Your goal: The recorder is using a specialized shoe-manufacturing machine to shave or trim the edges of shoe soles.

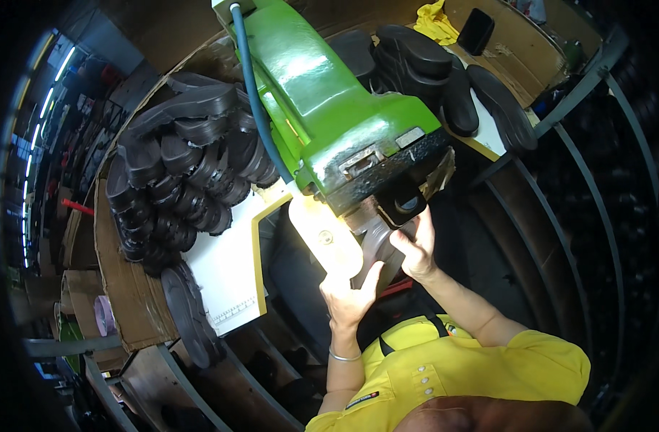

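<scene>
Under the head of a green machine (344, 93) I hold a dark shoe sole (377, 248) in both hands. My left hand (349, 297) grips its near left side, thumb raised along it; the other fingers are partly hidden behind a bright lamp (316, 229). My right hand (418, 248) is closed on the right side of the sole, its thumb pressed on the surface. The sole's far end disappears beneath the machine's dark lower block (401, 201), so I cannot tell how it touches the working part.
A heap of dark soles (189, 162) fills the left of the white table (225, 270); a single sole (189, 313) leans at its edge. More soles (416, 61) lie at right, near a yellow cloth (436, 23). A blue hose (251, 90) runs down the machine. Metal rack bars (560, 165) stand at right.
</scene>
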Motion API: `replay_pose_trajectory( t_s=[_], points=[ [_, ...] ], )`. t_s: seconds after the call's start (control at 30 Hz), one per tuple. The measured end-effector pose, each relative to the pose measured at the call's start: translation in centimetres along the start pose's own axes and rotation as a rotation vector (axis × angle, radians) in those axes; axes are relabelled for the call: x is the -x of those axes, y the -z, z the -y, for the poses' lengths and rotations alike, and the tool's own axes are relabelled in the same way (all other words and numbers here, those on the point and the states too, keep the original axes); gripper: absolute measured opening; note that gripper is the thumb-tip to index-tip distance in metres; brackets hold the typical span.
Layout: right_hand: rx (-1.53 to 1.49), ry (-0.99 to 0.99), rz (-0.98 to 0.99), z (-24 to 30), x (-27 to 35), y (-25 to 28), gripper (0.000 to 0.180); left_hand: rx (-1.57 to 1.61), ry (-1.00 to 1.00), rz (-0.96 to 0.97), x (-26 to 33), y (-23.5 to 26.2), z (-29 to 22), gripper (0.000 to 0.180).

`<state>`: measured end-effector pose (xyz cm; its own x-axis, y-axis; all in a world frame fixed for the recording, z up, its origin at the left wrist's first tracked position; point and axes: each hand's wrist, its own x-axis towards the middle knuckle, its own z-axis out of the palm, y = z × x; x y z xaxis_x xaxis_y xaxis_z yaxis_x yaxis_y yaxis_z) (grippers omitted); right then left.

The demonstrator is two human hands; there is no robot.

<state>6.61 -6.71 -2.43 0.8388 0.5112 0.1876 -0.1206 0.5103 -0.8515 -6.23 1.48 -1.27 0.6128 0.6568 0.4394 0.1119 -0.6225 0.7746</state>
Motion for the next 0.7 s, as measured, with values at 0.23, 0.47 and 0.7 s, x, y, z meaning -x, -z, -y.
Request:
replay_pose_trajectory(
  t_s=[0.23,0.47,0.7],
  points=[
    [0.202,0.038,0.146,-0.7,0.3,-1.1,0.054,0.041,0.129,-0.182,3.7,-0.5,1.1,0.036],
    [0.151,-0.052,0.262,0.7,-0.1,2.2,0.057,-0.046,-0.179,-0.094,2.3,-0.3,1.5,0.041],
    [0.753,-0.155,0.359,9.8,-2.7,8.6,0.039,-0.168,-0.122,0.079,1.6,2.7,0.8,0.032]
  ],
)
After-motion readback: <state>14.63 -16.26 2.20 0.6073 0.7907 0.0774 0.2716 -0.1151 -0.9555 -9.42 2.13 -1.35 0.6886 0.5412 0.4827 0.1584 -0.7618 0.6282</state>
